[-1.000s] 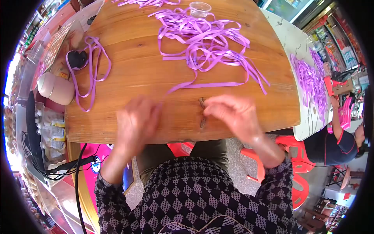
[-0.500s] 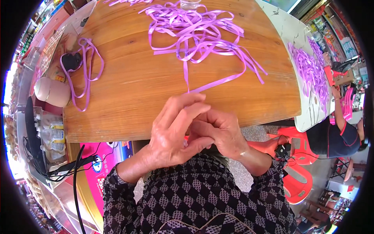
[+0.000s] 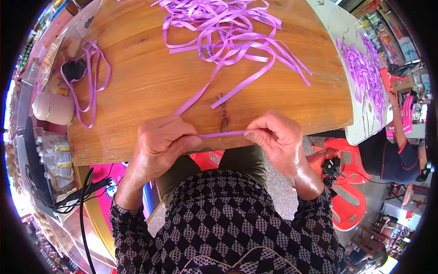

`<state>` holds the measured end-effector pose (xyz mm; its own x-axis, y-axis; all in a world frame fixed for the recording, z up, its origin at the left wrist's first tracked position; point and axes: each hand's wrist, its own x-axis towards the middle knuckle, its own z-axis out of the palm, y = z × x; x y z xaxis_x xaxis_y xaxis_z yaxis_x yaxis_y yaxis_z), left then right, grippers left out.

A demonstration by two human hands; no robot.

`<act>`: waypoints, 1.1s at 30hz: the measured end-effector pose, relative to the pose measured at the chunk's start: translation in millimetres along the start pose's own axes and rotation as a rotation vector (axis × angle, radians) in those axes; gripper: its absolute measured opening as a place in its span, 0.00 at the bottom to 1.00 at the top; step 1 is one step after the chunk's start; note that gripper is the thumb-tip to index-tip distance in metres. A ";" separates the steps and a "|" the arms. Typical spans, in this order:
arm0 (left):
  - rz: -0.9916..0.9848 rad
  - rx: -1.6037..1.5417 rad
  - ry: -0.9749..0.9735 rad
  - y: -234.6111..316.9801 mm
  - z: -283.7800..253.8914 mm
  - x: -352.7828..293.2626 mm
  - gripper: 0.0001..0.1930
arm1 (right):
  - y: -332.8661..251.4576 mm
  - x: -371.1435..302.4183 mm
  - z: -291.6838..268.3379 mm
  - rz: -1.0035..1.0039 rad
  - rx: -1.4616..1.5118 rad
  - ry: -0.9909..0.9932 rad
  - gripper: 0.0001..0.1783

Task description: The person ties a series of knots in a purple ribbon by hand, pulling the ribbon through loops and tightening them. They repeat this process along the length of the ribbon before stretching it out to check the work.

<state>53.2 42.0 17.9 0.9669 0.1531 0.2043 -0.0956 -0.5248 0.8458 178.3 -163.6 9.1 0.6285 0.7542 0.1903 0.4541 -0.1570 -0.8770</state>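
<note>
A purple ribbon (image 3: 222, 134) is stretched taut between my two hands at the near edge of the wooden table. One end is pinched in my left hand (image 3: 166, 141), the other between thumb and fingers of my right hand (image 3: 276, 138). From my left hand a purple strand (image 3: 197, 99) runs up to a tangled pile of purple ribbons (image 3: 223, 27) at the far middle of the table. Another loose ribbon end (image 3: 228, 98) lies just beyond the gap between my hands.
Looped purple ribbon (image 3: 93, 82) lies at the left beside a black object (image 3: 74, 70) and a pale pink rounded container (image 3: 54, 108). More purple ribbons (image 3: 362, 73) cover a white side table. Red plastic stools (image 3: 346, 210) stand at right, near another person (image 3: 390, 155).
My hands were close together, fingers overlapping; they have moved apart sideways, drawing the purple ribbon tight between them. The view has shifted slightly.
</note>
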 end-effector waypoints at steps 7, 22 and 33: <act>-0.100 -0.088 -0.057 1.8 -6.3 -10.2 0.07 | 0.3 -5.5 6.8 0.073 0.013 0.117 0.06; -0.378 -0.670 0.070 18.1 22.7 -4.1 0.09 | -6.6 2.6 49.3 -0.612 -0.264 0.128 0.16; -0.465 -0.661 -0.056 24.4 20.0 -5.2 0.08 | -6.9 7.0 50.2 -0.374 0.106 0.101 0.07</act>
<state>50.6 11.7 27.7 0.9508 0.1827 -0.2501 0.2157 0.1887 0.9580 147.9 -125.2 -5.7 0.4934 0.6794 0.5432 0.5988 0.1877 -0.7786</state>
